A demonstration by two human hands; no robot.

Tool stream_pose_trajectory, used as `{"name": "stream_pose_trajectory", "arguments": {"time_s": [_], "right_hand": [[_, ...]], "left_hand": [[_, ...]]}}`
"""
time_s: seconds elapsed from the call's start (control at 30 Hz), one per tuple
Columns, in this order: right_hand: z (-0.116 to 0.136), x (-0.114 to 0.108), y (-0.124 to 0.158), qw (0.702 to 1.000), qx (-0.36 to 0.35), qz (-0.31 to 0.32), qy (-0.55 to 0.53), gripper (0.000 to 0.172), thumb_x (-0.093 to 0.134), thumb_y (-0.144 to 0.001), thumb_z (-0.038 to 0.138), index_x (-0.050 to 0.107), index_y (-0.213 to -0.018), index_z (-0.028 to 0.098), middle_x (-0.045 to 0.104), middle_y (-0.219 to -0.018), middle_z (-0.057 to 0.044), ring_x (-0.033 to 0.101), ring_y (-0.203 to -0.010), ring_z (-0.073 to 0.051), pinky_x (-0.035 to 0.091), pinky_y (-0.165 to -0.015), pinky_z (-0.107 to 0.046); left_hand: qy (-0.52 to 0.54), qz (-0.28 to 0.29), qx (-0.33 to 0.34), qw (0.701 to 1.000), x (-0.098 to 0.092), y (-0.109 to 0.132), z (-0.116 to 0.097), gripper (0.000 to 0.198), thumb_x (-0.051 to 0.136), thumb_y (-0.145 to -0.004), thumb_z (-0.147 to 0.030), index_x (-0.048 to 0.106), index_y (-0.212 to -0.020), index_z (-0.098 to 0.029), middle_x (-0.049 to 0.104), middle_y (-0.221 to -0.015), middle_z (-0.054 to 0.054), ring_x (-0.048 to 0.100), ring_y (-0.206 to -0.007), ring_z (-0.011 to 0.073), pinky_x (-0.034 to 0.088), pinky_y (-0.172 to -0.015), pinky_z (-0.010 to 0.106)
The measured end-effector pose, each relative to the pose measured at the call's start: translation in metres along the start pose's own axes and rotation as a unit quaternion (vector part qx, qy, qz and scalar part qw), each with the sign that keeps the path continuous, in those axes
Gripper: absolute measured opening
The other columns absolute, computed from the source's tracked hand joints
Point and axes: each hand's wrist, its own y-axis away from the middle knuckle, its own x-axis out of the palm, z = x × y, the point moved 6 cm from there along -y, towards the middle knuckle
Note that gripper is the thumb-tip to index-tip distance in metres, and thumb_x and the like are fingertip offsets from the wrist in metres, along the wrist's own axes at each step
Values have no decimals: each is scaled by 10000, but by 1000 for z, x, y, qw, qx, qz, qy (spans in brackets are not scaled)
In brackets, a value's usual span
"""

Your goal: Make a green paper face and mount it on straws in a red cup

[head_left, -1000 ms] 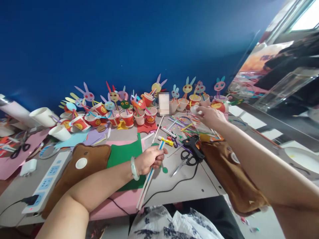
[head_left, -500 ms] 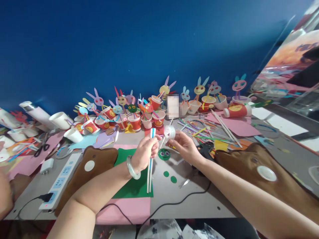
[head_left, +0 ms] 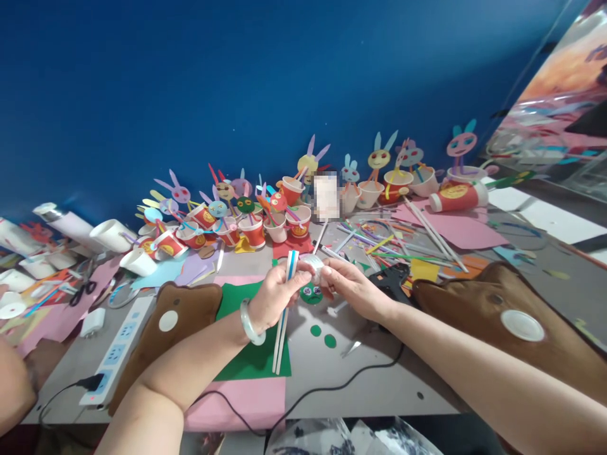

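Note:
My left hand (head_left: pixel 276 295) is closed round two striped straws (head_left: pixel 283 328) that hang down over the green paper sheet (head_left: pixel 251 354). My right hand (head_left: pixel 353 287) pinches a small roll of clear tape (head_left: pixel 313 266) and holds it against the top of the straws, so the two hands meet at the centre of the table. Just below them lies a green paper disc with a face (head_left: pixel 312 294), with two small green dots (head_left: pixel 324 335) nearer to me.
Rows of paper-cup bunny figures (head_left: pixel 256 221) stand along the blue wall. Loose straws (head_left: pixel 403 243), a black glue gun (head_left: pixel 393 278), pink paper (head_left: pixel 450 230), brown bear-shaped pads (head_left: pixel 165 328) and a power strip (head_left: pixel 118 351) lie around. Another person's arm (head_left: pixel 14 385) shows at the left edge.
My right hand came back from the cups at the far right with the tape roll and now meets my left hand. My left hand raised the straws upright.

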Motion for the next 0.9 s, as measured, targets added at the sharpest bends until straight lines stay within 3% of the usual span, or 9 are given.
{"name": "stream_pose_trajectory", "arguments": {"time_s": [0.2, 0.3, 0.37, 0.47, 0.63, 0.77, 0.9], "right_hand": [[4, 3, 3, 1000, -19, 14, 11, 552, 499, -873, 715, 576, -809, 172, 568, -648, 0, 526, -599, -124, 444, -597, -269], [2, 9, 3, 999, -36, 32, -10, 480, 649, -817, 636, 614, -918, 168, 632, -769, -24, 571, -661, -135, 488, -634, -280], [1, 11, 3, 999, -50, 17, -4, 448, 724, -785, 556, 622, -983, 167, 642, -815, -28, 570, -663, -130, 485, -616, -273], [1, 6, 4, 994, -79, -44, 69, 382, 703, -820, 504, 648, -974, 159, 599, -730, -7, 525, -626, -120, 454, -586, -263], [9, -4, 7, 957, -164, -94, 222, 275, 681, -858, 440, 681, -886, 166, 511, -629, 26, 444, -565, -104, 400, -555, -256], [22, -1, 12, 923, -251, -94, 278, 240, 694, -857, 410, 690, -873, 171, 514, -625, 24, 472, -561, -111, 399, -557, -260], [32, 8, 18, 907, -281, -68, 305, 184, 670, -882, 362, 678, -871, 179, 509, -625, 26, 485, -571, -114, 409, -577, -264]], "left_hand": [[7, -1, 3, 1000, 1, 0, 0, 476, 787, -707, -561, 556, -822, -162, 357, -505, -101, 291, -414, 28, 186, -395, 185], [16, -16, -1, 1000, -1, 2, 0, 481, 787, -707, -562, 536, -836, -173, 347, -499, -111, 291, -407, 29, 181, -390, 173], [27, -23, -8, 999, -1, 3, -1, 487, 787, -708, -560, 530, -868, -179, 350, -509, -114, 298, -414, 30, 178, -393, 162], [37, -28, -7, 999, -2, 4, -3, 493, 788, -707, -553, 512, -885, -184, 346, -515, -121, 291, -414, 28, 186, -395, 156], [-15, -15, 43, 999, -5, 6, -11, 425, 768, -760, -462, 513, -968, -193, 345, -516, -130, 292, -402, 35, 252, -406, 176], [-82, -10, 85, 993, -8, 7, -15, 355, 741, -810, -365, 537, -1046, -194, 394, -581, -107, 381, -469, 49, 347, -473, 193], [-94, -12, 78, 992, -7, 6, -15, 303, 722, -824, -391, 545, -962, -187, 378, -563, -104, 348, -466, 46, 293, -461, 194]]}}
